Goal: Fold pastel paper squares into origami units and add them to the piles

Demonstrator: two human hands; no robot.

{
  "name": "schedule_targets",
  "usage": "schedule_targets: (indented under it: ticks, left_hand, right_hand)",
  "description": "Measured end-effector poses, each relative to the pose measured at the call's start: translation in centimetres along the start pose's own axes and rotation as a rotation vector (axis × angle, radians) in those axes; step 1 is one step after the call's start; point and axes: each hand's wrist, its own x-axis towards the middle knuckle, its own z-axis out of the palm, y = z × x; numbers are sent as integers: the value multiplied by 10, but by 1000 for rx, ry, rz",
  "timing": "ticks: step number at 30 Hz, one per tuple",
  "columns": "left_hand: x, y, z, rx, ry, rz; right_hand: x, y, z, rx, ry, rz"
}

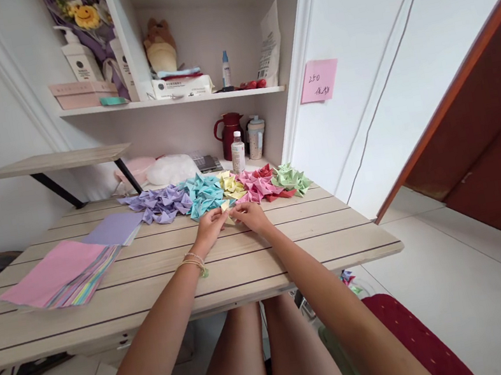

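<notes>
Close together over the middle of the desk (244, 260), my two hands pinch a small piece of folded yellow paper (225, 205). My left hand (211, 225) grips it from the left, its fingers closed. From the other side my right hand (250, 214) has its fingertips shut on the same piece. Much of the paper is hidden behind the fingers. Just beyond lie heaps of folded paper pieces grouped by colour: purple (161, 203), blue (204, 193), yellow (230, 184), pink (256, 184), red (281, 195) and light green (291, 178).
A fanned stack of coloured paper sheets (59, 270) and purple sheets (115, 229) lie on the left. Behind the heaps stand a bottle (237, 153), a dark red jug (231, 134) and a tumbler (256, 137). A small raised shelf (56, 161) stands at the back left.
</notes>
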Motion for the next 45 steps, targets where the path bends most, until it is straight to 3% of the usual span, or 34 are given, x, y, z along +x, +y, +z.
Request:
schedule_targets:
  ticks: [20, 28, 45]
  left_hand:
    - [4, -7, 0, 131, -43, 143]
    - [6, -13, -1, 162, -51, 136]
    - [9, -19, -3, 226, -70, 187]
  right_hand:
    - [-1, 1, 1, -253, -50, -144]
    - [-2, 1, -1, -320, -66, -171]
    - [-2, 4, 1, -319, -66, -142]
